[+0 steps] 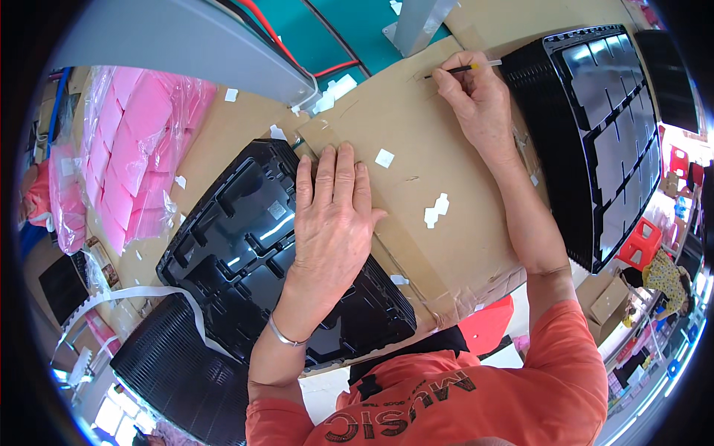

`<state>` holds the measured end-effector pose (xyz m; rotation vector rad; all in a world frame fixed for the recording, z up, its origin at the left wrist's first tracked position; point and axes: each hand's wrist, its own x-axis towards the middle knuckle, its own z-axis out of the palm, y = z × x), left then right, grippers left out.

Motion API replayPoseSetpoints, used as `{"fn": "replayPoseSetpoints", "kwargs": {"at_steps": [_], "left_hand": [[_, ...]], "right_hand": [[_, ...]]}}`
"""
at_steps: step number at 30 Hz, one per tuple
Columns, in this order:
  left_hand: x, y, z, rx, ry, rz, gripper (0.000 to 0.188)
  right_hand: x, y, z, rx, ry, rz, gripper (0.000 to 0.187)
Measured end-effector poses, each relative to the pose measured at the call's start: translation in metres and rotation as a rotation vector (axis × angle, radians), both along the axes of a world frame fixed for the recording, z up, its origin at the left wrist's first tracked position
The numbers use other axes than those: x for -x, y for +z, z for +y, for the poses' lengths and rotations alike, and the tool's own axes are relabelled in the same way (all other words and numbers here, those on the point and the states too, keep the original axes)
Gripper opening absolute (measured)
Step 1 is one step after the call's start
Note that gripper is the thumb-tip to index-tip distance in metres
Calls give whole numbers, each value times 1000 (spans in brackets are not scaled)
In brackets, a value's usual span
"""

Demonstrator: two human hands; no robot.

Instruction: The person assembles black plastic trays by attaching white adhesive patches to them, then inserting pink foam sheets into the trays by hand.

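Note:
Pinched in the fingers of my right hand (pixel 480 104) is a slim black pen (pixel 457 70) with a yellow band. Its tip points left, close over the tan cardboard sheet (pixel 446 175); whether it touches cannot be made out. My left hand (pixel 333 208) lies flat with fingers stretched out, its fingertips near the cardboard's left side. Under that hand and wrist is a glossy black moulded plastic tray (pixel 245 201), partly hidden by my forearm. Small white paper scraps (pixel 384 158) are scattered over the cardboard.
A tall stack of black plastic trays (pixel 610 134) stands to the right, close to my right forearm. More nested black trays (pixel 171 364) sit at lower left, with a white strip (pixel 186 297) curling over them. Pink pieces in clear plastic (pixel 141 149) lie left. A metal post (pixel 420 26) rises at the back.

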<state>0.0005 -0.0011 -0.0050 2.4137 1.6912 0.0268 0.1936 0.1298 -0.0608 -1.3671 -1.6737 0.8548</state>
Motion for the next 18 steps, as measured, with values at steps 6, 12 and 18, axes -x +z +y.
{"fn": "replayPoseSetpoints", "kwargs": {"at_steps": [6,12,18], "left_hand": [[-2,1,1,-14,28,-12,60],[-1,2,1,1,31,-27,59],[-1,2,1,6,24,-13,59]], "right_hand": [[-2,-7,1,23,10,184,14],[1,1,-3,59,22,103,13],[0,6,-3,63,56,-19,11]]}}
